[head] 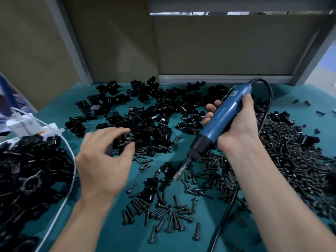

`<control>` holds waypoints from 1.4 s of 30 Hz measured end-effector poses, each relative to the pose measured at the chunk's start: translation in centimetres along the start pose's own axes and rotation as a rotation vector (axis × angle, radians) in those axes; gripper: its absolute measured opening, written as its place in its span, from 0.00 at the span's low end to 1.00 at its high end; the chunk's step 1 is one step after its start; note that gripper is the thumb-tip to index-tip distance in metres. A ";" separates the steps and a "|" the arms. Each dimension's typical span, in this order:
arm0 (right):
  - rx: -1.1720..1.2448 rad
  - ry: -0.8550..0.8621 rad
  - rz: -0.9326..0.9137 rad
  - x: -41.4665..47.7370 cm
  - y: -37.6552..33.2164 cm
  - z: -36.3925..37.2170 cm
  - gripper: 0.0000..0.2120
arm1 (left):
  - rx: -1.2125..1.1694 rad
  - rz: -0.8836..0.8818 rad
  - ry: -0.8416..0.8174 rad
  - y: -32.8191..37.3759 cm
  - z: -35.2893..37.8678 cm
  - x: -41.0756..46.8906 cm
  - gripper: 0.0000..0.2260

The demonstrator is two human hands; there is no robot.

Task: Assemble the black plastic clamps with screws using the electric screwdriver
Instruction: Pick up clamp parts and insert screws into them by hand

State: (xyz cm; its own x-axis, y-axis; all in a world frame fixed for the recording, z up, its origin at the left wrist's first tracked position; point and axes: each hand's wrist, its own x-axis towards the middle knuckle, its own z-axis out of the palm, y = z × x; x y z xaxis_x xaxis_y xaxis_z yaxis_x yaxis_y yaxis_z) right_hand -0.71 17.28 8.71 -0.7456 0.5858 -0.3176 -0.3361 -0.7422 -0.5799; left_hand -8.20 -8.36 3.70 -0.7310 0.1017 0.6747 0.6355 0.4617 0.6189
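Left hand point(101, 160) fingers point(112, 131) pinching a black clamp point(125, 140) at the near edge of the clamp pile point(154, 113), right hand point(236, 128) gripping the electric screwdriver point(223, 113), bit tilted down-left above loose screws point(171, 211), on the teal worktop point(180, 150)

A teal-covered table point(101, 231) carries heaped black clamps point(145, 113), loose screws point(291, 151) and a white cable point(60, 202).

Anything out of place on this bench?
Two things. A white charging cable lies across the edge of the clamp pile at left, where it could snag. One stray black clamp sits in the screw heap at right. No damage visible.
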 end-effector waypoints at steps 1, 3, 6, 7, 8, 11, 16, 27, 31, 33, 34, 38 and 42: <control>0.016 0.010 -0.003 0.0 0.1 0.2 0.28 | -0.054 -0.113 0.028 -0.1 0.2 0.1 0.17; 0.040 0.027 -0.014 0.2 0.2 0.5 0.28 | -0.199 -0.376 0.083 -0.5 0.8 0.4 0.16; 0.003 0.016 -0.035 0.3 0.2 0.6 0.28 | -0.372 -0.616 0.145 -1.0 1.6 0.7 0.16; -0.017 0.008 -0.037 0.4 0.2 0.6 0.27 | -0.394 -0.638 0.148 -1.0 1.8 0.8 0.15; -0.027 -0.002 -0.034 0.4 0.2 0.6 0.27 | -0.406 -0.646 0.145 -1.1 2.0 0.9 0.15; -0.053 0.002 -0.023 0.2 0.2 0.6 0.24 | -0.463 -0.663 0.123 -1.4 2.4 0.8 0.14; -0.105 0.113 -0.057 0.7 0.8 0.9 0.08 | -0.651 -0.814 0.045 -1.8 2.6 0.8 0.06; 0.047 0.222 -0.009 -0.6 1.6 -0.6 0.25 | -0.613 -0.823 -0.122 -1.2 3.0 -0.1 0.11; -0.158 0.251 -0.067 -2.7 1.8 0.7 0.27 | -0.631 -0.850 -0.113 -1.2 2.7 0.1 0.12; -0.404 0.232 -0.118 -4.2 2.5 1.5 0.15 | -0.644 -0.859 -0.100 -1.3 2.5 0.2 0.13; -0.581 0.179 -0.151 -4.9 2.9 1.8 0.09 | -0.649 -0.863 -0.093 -1.3 2.5 0.3 0.13; -1.616 -0.347 -0.265 -7.4 5.5 2.1 0.15 | -0.725 -0.886 -0.063 -1.5 2.6 0.5 0.18; -2.167 -0.509 -0.289 -8.0 8.9 1.7 0.15 | -0.732 -0.867 -0.064 -1.6 2.8 0.4 0.21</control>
State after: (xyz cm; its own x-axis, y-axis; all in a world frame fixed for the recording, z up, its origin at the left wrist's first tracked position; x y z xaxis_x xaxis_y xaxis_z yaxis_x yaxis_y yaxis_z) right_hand 1.26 5.45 7.32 -0.9670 0.2089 -0.1458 0.2486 0.8985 -0.3618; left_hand -10.22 -6.62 1.88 -0.9931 0.0532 -0.1043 -0.1136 -0.2253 0.9676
